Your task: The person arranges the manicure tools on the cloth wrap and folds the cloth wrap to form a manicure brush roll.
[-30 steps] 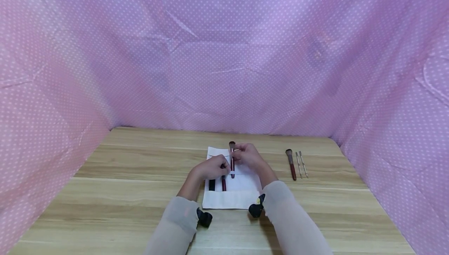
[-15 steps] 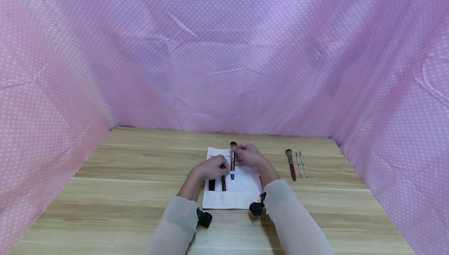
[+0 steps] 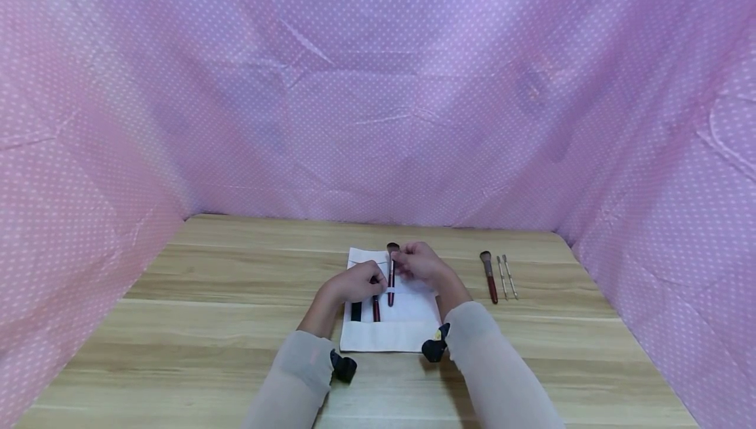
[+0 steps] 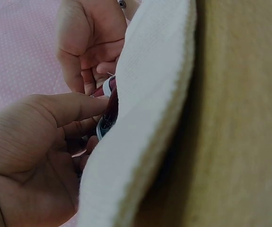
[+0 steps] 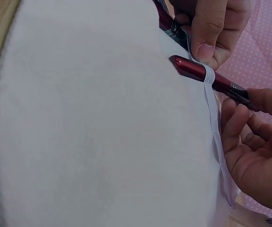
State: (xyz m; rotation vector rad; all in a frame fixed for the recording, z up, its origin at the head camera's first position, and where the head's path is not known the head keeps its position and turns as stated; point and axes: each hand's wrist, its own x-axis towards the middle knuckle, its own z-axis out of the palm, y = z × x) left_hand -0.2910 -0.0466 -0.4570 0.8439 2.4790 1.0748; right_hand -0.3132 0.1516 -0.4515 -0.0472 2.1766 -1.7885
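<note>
A white cloth brush roll (image 3: 390, 337) lies spread on the table. My right hand (image 3: 420, 264) pinches a makeup brush (image 3: 391, 294) with dark bristles and a red handle. The brush points bristles away, and its handle end passes under the roll's white elastic band (image 5: 212, 109), poking out on the near side. My left hand (image 3: 358, 281) pinches that band just left of the brush, as the right wrist view shows. Beneath the left hand a second red-handled brush (image 3: 376, 311) sits in the roll, its upper part hidden. Left of it lies a black strip (image 3: 356, 311).
On the right of the wooden table (image 3: 567, 363) lie another makeup brush (image 3: 489, 278) and two thin metal tools (image 3: 502, 277), side by side. Pink dotted cloth (image 3: 378, 121) encloses the table at the back and sides.
The right hand's brush has slid slightly toward me, so more of its handle end shows below the elastic band. The left hand has stayed in place.
</note>
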